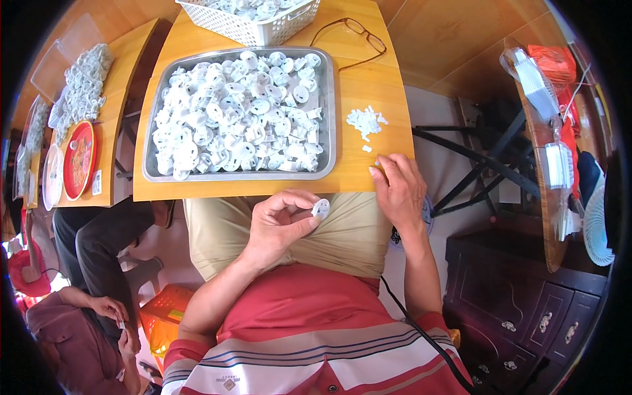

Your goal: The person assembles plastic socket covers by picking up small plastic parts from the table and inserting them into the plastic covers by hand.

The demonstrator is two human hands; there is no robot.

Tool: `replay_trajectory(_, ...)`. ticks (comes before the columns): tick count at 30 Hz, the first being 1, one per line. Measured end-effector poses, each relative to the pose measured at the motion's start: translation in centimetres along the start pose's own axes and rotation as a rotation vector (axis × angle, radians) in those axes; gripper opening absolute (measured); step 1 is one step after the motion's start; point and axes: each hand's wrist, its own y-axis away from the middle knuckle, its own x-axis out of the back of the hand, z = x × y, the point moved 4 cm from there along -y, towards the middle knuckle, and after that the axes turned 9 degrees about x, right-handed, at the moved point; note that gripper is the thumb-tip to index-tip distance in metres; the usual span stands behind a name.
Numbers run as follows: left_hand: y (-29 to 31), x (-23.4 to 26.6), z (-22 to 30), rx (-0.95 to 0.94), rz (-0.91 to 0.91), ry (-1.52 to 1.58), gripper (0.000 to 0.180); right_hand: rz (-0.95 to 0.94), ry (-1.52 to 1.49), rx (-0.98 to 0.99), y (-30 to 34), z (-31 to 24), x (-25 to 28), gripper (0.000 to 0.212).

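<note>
Sorting white plastic parts at the worktop (368, 72).
I pinched a round white plastic part (321, 209) in my left hand (280, 224), below the metal tray (329, 112); my open right hand (398, 187) rested beside its corner.

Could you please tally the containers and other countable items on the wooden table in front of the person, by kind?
Metal tray of white plastic parts: 1
White mesh basket: 1
Eyeglasses: 1
Loose pile of small white pieces: 1
Total: 4

A small white label (97, 182) lies beside the round red tray (79, 160), far left.
</note>
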Motion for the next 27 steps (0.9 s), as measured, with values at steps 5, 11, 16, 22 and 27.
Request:
replay_trajectory(5,0.0,-0.1,-0.2,0.025,0.002,-0.002,0.025,-0.061,-0.021,0.08,-0.1,-0.2,0.1,0.02)
replay_trajectory(11,-0.2,-0.2,-0.1,0.04,-0.01,0.017,0.025,-0.018,-0.106,0.021,0.2,0.3,0.2,0.02)
replay_trajectory(16,-0.1,0.0,-0.4,0.049,-0.003,-0.001,0.026,-0.006,-0.106,0.087,0.5,0.3,-0.1,0.021)
replay_trajectory(22,0.0,0.1,-0.4,0.045,-0.018,0.017,0.026,0.004,-0.151,0.077,0.8,0.3,0.0,0.02)
replay_trajectory(27,0.0,0.1,-0.6,0.05,-0.015,0.027,0.026,0.01,-0.176,0.091,1.0,0.4,0.1,0.02)
